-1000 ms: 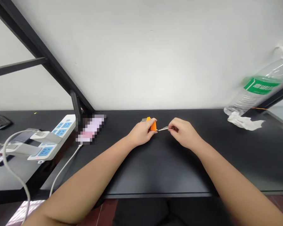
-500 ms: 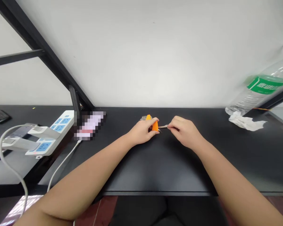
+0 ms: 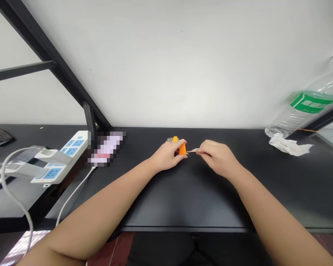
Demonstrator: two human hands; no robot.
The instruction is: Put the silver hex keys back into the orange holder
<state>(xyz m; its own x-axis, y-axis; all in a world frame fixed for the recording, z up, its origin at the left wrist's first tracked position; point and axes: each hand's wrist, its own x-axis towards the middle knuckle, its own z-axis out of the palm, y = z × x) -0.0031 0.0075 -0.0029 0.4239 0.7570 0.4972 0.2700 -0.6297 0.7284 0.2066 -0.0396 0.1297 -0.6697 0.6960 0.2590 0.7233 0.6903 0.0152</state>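
My left hand (image 3: 168, 157) is closed around a small orange holder (image 3: 182, 149) from which several thin metal keys stick out at the far end. My right hand (image 3: 218, 158) pinches one thin metal key (image 3: 192, 150) whose tip meets the orange holder. Both hands rest on the black desk (image 3: 183, 195), near its back edge by the white wall.
A white power strip (image 3: 58, 162) with blue sockets and grey cables lies at the left. A blurred pink object (image 3: 107, 149) sits beside it. At the right stand a clear water bottle (image 3: 305, 107) with a green label and a crumpled white tissue (image 3: 288, 145).
My right hand has shifted slightly toward the orange holder, so less of the metal key shows between the hands. The view moved a little.
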